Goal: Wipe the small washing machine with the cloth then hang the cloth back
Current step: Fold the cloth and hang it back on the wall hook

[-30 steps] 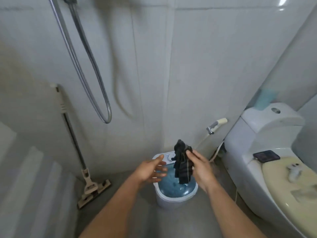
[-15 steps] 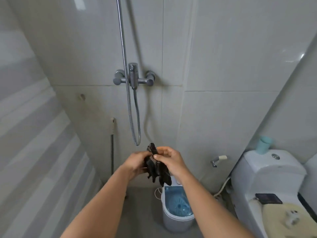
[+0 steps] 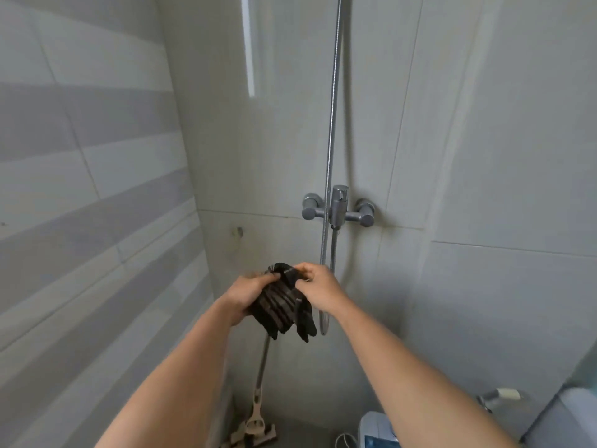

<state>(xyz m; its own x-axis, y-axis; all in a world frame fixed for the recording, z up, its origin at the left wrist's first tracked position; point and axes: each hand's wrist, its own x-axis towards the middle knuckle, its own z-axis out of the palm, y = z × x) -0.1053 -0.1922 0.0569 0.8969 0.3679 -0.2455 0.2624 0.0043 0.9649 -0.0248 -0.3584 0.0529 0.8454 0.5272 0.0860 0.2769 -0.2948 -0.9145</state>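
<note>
Cloth first: a dark, almost black cloth with faint brownish stripes (image 3: 284, 305), bunched into loose folds and drooping in two soft lobes at its lower edge. It is held up in the air in front of the pale grey tiled wall (image 3: 484, 156), below and to the left of the chrome shower mixer tap (image 3: 338, 210). I can make out no brand, label or writing on it, nor on anything else nearby.

The left hand (image 3: 247, 294) is closed around the left side of the cloth, fingers curled into the upper folds, so most of the fabric hangs just to the right of that palm. The right hand (image 3: 318, 287) pinches the top right edge between thumb and fingers, the rest of the hand standing clear to the right. Between the two hands the top of the cloth makes a small dark hump.

A metal shower hose (image 3: 332, 92) runs down the wall to the tap and loops just behind the right hand. Beneath the cloth a long-handled floor squeegee with a beige head (image 3: 256, 428) leans in the corner. Down at the bottom edge, beside the right forearm, a sliver of the small white washing machine with a blue lid (image 3: 376, 431) shows, well below the cloth and apart from it. A bidet sprayer with a cream handle (image 3: 499, 396) sits on the wall to the right.
</note>
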